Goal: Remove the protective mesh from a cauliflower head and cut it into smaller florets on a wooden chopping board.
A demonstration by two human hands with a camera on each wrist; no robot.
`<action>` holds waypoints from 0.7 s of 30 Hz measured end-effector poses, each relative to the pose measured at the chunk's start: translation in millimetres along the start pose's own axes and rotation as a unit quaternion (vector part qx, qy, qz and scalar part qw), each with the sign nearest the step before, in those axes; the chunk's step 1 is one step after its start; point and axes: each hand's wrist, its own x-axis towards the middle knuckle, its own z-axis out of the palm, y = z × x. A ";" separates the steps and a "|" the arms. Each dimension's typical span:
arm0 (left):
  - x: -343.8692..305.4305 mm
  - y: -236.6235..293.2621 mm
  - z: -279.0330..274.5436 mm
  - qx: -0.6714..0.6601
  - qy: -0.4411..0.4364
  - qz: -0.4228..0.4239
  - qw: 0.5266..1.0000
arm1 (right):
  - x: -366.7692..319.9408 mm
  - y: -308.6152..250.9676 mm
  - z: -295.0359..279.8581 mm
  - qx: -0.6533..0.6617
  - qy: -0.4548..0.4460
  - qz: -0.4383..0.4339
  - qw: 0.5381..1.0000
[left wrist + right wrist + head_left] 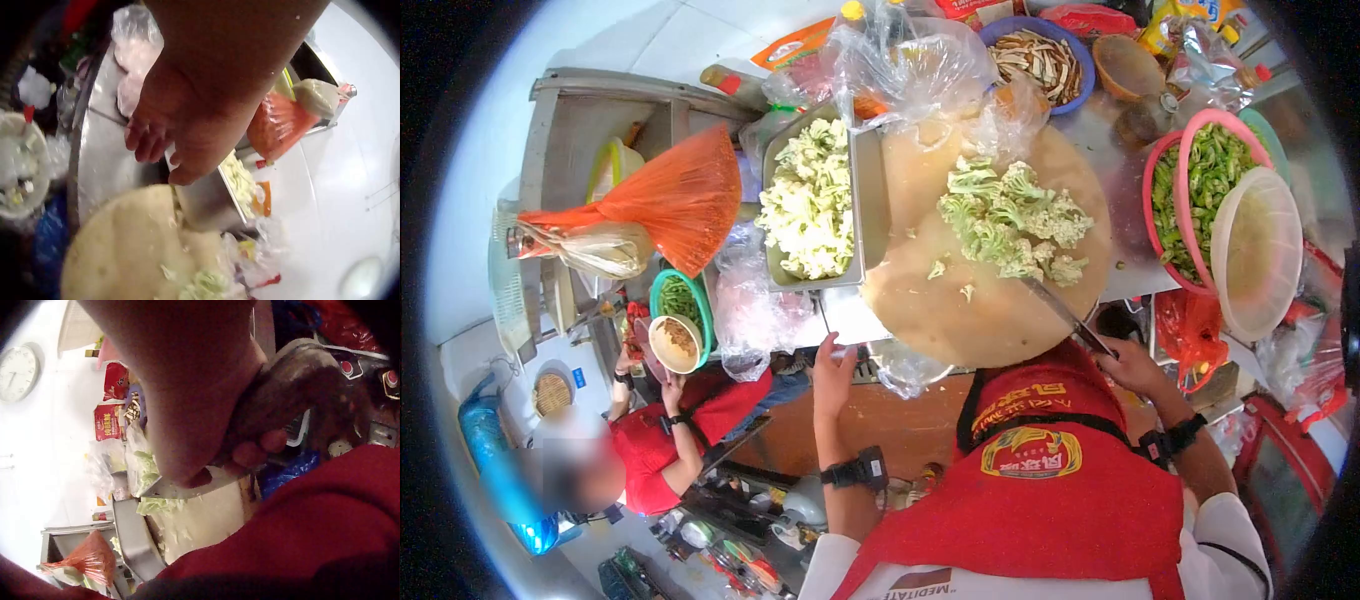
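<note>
The right hand (1130, 365) grips the knife (1062, 306) by its handle, blade angled toward the cut cauliflower (1010, 215) on the round chopping board (960, 320); the left (833, 378) is empty, fingers loosely bent, near the metal pan (873, 210). Unsteadied, the cauliflower could scatter if pushed hard.

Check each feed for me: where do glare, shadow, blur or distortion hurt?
Head view: curved, dark-cornered frame, overbright cauliflower in the steel tray, another person's head blurred out; left wrist: left hand in shadow, floret pile soft; right wrist: right hand dim, white wall overbright.
</note>
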 end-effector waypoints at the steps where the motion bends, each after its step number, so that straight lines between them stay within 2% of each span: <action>1: 2.4 20.4 12.3 -0.002 -0.036 -0.008 0.999 | -1.1 -4.9 -2.1 0.010 -0.019 0.017 1.000; 2: 10.2 36.6 29.1 -0.007 -0.070 -0.016 0.997 | 2.1 2.2 -0.4 0.001 -0.026 0.038 0.999; 3: 26.0 19.4 57.4 -0.042 -0.105 0.070 0.991 | 1.2 -2.8 -3.0 -0.005 -0.030 0.055 0.998; 4: 27.4 44.5 79.6 -0.003 -0.133 0.135 0.982 | 0.9 -11.7 -3.1 -0.009 -0.033 0.073 0.997; 6: 39.9 74.1 122.9 0.100 -0.109 0.305 0.941 | 3.2 -14.4 -3.3 -0.046 -0.039 0.099 0.993; 8: 32.6 122.4 147.4 0.074 -0.095 0.236 0.964 | 2.3 -19.7 -0.7 -0.051 -0.029 0.086 0.995; 11: 40.3 155.4 177.7 -0.003 0.041 0.225 0.973 | 3.0 -2.9 2.7 -0.062 -0.016 0.062 0.996; 14: 74.4 138.4 190.7 0.031 0.015 0.233 0.972 | 1.0 -4.5 8.9 -0.057 0.020 0.010 0.998; 17: 80.8 144.8 165.2 -0.080 -0.099 0.083 0.988 | 1.2 -5.6 6.6 -0.083 0.004 0.048 0.995; 21: 51.2 134.9 130.4 -0.303 -0.060 0.101 0.946 | 1.2 -3.2 11.9 -0.090 -0.001 -0.041 0.995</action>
